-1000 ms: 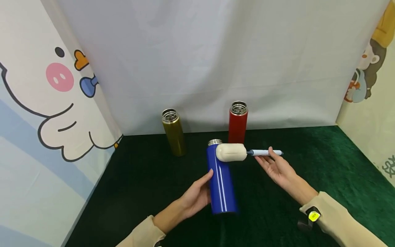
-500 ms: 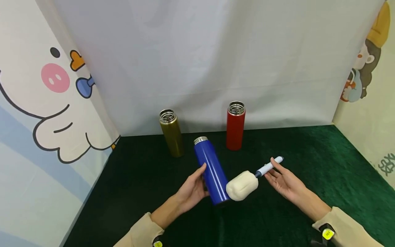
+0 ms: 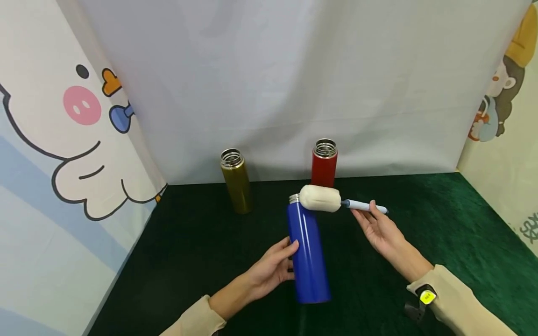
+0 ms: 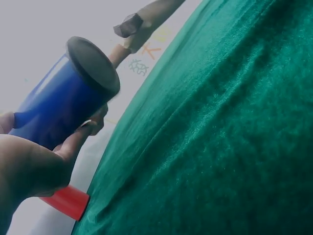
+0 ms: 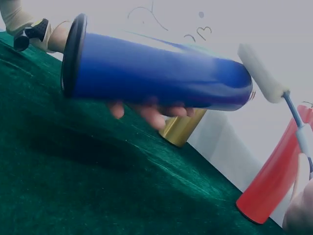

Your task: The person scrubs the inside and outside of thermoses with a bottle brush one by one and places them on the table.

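Observation:
My left hand grips a blue bottle around its middle, thumb in front. The bottle has no lid, leans slightly, and its black base shows off the cloth in the left wrist view. My right hand pinches the pale handle of a sponge bottle brush between thumb and fingers. The brush lies almost level, its cream sponge head in front of the steel neck of the blue bottle, outside the mouth. Whether sponge and bottle touch, I cannot tell.
A lidless gold bottle stands at the back left. Behind the brush, a lidless red bottle stands, its lower part hidden. Dark green cloth covers the table, with a white curtain behind and printed panels at both sides.
The brush first swung down beside the blue bottle's base, then rose back to its neck and turned level. The blue bottle tilted left, then returned more upright, slightly lower and further right.

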`<state>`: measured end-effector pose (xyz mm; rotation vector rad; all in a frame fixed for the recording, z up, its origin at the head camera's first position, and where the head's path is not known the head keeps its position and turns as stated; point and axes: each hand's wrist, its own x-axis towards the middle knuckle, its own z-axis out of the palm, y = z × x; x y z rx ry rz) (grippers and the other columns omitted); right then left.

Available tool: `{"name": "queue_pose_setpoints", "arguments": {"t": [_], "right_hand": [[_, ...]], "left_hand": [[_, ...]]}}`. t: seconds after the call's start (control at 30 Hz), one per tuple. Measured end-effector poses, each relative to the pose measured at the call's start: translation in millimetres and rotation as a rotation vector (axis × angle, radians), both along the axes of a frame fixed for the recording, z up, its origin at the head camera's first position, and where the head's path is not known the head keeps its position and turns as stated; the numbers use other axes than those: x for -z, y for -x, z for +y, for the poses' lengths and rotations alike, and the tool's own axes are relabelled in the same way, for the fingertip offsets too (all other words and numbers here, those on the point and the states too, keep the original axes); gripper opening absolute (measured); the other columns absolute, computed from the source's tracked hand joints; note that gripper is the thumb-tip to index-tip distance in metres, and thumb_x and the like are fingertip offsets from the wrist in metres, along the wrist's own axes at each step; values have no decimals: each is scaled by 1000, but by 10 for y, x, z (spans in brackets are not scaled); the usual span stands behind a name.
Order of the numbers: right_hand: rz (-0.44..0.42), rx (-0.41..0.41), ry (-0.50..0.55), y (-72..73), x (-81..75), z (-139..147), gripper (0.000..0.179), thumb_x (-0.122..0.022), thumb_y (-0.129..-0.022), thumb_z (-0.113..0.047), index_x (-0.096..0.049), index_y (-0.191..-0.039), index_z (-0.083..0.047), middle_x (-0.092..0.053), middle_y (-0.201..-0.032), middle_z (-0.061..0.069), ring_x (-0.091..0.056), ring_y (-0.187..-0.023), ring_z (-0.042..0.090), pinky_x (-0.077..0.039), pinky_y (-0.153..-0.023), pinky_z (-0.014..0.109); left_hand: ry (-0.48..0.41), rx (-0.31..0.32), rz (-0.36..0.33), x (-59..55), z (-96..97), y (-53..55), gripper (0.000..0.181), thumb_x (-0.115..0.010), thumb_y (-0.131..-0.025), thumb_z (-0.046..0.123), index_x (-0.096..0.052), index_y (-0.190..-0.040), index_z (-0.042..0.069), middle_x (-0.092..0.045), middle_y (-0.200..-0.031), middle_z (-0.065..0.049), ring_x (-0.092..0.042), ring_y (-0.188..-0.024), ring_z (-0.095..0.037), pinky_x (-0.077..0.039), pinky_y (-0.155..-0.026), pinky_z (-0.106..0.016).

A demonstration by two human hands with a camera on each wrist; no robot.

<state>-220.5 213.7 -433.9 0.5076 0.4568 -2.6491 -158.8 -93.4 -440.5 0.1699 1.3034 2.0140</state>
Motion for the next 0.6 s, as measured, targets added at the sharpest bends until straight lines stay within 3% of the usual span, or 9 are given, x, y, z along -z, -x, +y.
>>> {"name": "queue_pose_setpoints", "arguments": {"t": [0.1, 0.3, 0.47, 0.6], "right_hand": [[-19, 3, -9, -21, 7, -12, 81, -56, -103, -23, -2, -160, -43, -63, -112, 13, -70, -115, 21, -41, -115, 23], [-56, -89, -70, -176, 101, 35, 73, -56, -104, -27, -8, -157, -40, -66, -113, 10, -72, -103, 20, -44, -112, 22], [-34, -159, -180, -294, 173, 109, 49, -55, -104, -33, -24, -142, -36, -58, -121, -2, -69, -101, 11, -51, -103, 18], [17, -184, -232, -325, 202, 156, 26, -54, -105, -35, -43, -127, -28, -59, -115, -4, -67, -97, 7, -54, -94, 17]], "left_hand": [[-26, -5, 3, 3, -8, 4, 59, -44, -109, 40, -25, -159, 16, -54, -144, -8, -59, -124, -22, -51, -101, -44], [-100, -56, 27, -10, -26, 29, 60, -42, -109, 42, -20, -160, 17, -58, -135, 2, -59, -122, -16, -51, -100, -40], [-152, -144, 13, -23, -30, 55, 60, -44, -109, 38, -17, -160, 21, -57, -135, 1, -60, -121, -17, -51, -101, -40], [-190, -157, -33, -35, -27, 77, 61, -42, -109, 41, -17, -159, 20, -55, -136, -1, -60, -122, -18, -52, -101, -38]]}}
